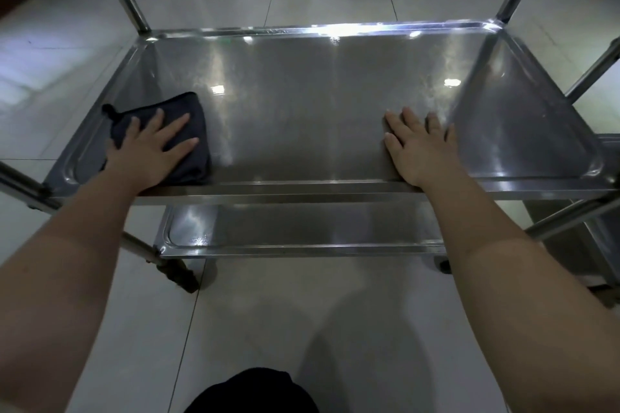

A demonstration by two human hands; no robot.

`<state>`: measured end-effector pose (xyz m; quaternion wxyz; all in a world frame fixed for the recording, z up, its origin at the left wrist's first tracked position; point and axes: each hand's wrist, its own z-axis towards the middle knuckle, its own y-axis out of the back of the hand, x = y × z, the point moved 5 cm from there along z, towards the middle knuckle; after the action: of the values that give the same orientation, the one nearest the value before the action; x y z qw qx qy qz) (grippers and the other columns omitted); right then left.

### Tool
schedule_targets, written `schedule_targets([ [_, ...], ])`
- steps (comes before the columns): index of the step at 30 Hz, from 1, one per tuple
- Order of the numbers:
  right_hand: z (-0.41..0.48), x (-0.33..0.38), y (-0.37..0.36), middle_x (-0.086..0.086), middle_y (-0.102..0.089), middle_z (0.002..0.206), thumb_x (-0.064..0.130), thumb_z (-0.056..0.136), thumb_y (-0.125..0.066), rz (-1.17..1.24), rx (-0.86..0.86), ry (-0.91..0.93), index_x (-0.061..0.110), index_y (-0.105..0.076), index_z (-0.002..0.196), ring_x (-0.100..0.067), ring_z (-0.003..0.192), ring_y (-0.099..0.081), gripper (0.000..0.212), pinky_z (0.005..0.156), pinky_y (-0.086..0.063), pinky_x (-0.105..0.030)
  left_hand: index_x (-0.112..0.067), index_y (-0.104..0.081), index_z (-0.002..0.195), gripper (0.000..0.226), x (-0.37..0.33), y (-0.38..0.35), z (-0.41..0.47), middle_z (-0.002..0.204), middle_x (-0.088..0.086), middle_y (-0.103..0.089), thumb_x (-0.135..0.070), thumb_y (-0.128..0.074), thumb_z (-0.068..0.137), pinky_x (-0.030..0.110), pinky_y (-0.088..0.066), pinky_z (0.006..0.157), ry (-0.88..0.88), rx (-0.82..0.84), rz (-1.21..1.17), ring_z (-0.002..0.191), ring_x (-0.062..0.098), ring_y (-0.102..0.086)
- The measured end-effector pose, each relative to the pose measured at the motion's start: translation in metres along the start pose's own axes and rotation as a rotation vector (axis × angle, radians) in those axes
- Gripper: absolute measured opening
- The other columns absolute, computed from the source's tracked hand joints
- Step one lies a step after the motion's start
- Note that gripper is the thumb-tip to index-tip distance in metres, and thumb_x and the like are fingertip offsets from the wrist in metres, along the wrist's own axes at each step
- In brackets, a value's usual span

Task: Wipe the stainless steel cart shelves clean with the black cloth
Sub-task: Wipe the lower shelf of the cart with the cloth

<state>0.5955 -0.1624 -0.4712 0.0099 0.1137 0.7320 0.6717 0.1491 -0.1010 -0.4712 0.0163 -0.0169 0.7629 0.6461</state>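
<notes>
Left hand point(152, 147), fingers spread flat, presses the black cloth point(198, 131) at centre-left of the shelf point(302, 104); right hand point(419, 147), fingers spread, rests flat on the steel.

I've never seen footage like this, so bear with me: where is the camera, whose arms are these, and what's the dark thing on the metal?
No machine here. The one picture comes from a camera worn on a person's head, looking down, so both bare arms are the wearer's. The left hand presses flat on a folded black cloth at the left end of a steel cart shelf. The right hand lies flat on bare steel near the front edge, holding nothing. A lower shelf shows underneath.
</notes>
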Motion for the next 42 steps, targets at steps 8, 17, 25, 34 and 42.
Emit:
schedule_targets([
  [8, -0.001, 0.002, -0.002, 0.011, 0.005, 0.164, 0.050, 0.103, -0.012, -0.009, 0.036, -0.020, 0.042, -0.004, 0.154, -0.034, 0.149, 0.007, 0.052, 0.117, 0.006, -0.059, -0.066, -0.002, 0.141, 0.057, -0.069, -0.003, -0.003, 0.163, -0.012, 0.006, -0.077, -0.019, 0.088, 0.072, -0.002, 0.109, -0.023, -0.044, -0.013, 0.148, 0.034, 0.005],
  [17, -0.001, -0.001, -0.003, 0.010, 0.002, 0.164, 0.051, 0.102, -0.012, 0.001, 0.015, -0.017, 0.043, -0.005, 0.154, -0.033, 0.149, 0.005, 0.053, 0.117, 0.005, -0.058, -0.060, 0.000, 0.145, 0.065, -0.280, -0.019, -0.026, 0.163, -0.008, 0.008, -0.080, -0.013, 0.085, 0.075, 0.008, 0.103, -0.344, -0.027, 0.012, 0.146, 0.039, 0.015],
  [25, -0.002, -0.001, -0.001, 0.012, -0.001, 0.164, 0.053, 0.102, -0.016, 0.023, 0.013, 0.002, 0.045, -0.010, 0.153, -0.031, 0.149, 0.002, 0.052, 0.117, 0.004, -0.057, -0.065, -0.005, 0.141, 0.064, -0.216, -0.012, -0.012, 0.163, -0.014, 0.001, -0.084, -0.018, 0.081, 0.065, -0.002, 0.112, -0.345, -0.049, -0.034, 0.149, 0.028, 0.004],
  [34, -0.004, 0.002, 0.000, 0.010, 0.000, 0.164, 0.061, 0.098, -0.018, -0.025, 0.028, 0.003, 0.044, -0.006, 0.153, -0.033, 0.149, 0.002, 0.059, 0.117, 0.004, -0.058, -0.068, -0.005, 0.140, 0.057, -0.039, -0.004, 0.005, 0.162, -0.015, -0.003, -0.080, -0.023, 0.086, 0.063, -0.006, 0.113, -0.084, -0.073, -0.052, 0.149, 0.026, -0.001],
  [42, -0.009, 0.094, 0.003, 0.007, -0.002, 0.164, 0.057, 0.100, -0.022, -0.022, -0.009, 0.236, 0.037, -0.011, 0.154, -0.024, 0.151, 0.002, 0.059, 0.116, -0.001, -0.058, -0.068, -0.003, 0.140, 0.058, -0.037, -0.004, 0.004, 0.163, -0.014, 0.001, -0.079, -0.020, 0.086, 0.066, -0.003, 0.112, -0.088, -0.067, -0.036, 0.149, 0.028, 0.003],
])
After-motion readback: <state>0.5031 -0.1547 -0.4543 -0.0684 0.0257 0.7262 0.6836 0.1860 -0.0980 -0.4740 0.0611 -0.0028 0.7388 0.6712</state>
